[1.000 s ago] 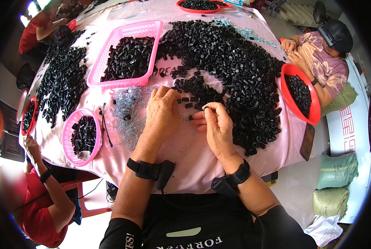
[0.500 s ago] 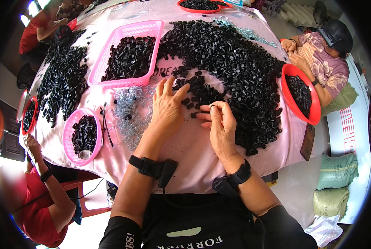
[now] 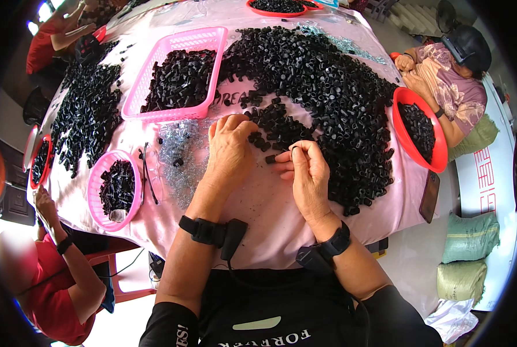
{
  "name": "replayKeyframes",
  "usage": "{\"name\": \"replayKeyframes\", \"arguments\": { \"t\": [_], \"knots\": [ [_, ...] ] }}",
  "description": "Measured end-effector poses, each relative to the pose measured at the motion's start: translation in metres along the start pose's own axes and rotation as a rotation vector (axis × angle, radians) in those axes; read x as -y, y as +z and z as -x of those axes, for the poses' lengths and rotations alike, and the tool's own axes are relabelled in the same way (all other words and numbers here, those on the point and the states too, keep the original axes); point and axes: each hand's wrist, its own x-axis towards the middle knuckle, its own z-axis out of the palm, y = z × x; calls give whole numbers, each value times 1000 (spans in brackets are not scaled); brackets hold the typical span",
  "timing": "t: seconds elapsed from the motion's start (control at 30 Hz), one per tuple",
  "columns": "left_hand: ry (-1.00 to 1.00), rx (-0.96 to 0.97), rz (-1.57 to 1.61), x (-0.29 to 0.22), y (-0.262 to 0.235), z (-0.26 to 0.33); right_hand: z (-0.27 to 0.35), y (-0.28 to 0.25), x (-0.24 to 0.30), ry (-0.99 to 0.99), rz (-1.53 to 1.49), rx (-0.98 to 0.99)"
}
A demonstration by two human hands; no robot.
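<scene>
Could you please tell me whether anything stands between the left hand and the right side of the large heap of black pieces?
Yes: a smaller cluster of black pieces lies on the pink cloth between the left hand and that side of the large heap. The right hand is at the cluster's near edge.

- Small black pieces (image 3: 316, 75), short, many visibly hollow: lie heaped at all angles in a broad curve across the pink-covered counter (image 3: 258, 220).
- Looser cluster of black pieces (image 3: 281, 127): spreads inside that curve, reaches close to the left hand (image 3: 230, 144).
- Single black piece (image 3: 271, 159): sits at the right hand (image 3: 309, 179), too small to tell whether pinched.
</scene>
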Motion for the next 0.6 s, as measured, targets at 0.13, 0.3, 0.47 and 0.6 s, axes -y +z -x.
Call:
{"name": "replayKeyframes", "arguments": {
  "t": [0.13,0.3,0.47,0.6],
  "knots": [
    [-18,-42,100,-5,0,-2,-1,2,-4,-62,11,-11],
    [149,-41,105,-2,7,-1,-1,1,-3,-39,-3,-6],
    [60,-172,192,-2,-3,-4,-1,0,-4,-42,0,-13],
    [23,-98,111,-5,-9,2,1,-1,-1,-56,7,10]
  ]
}}
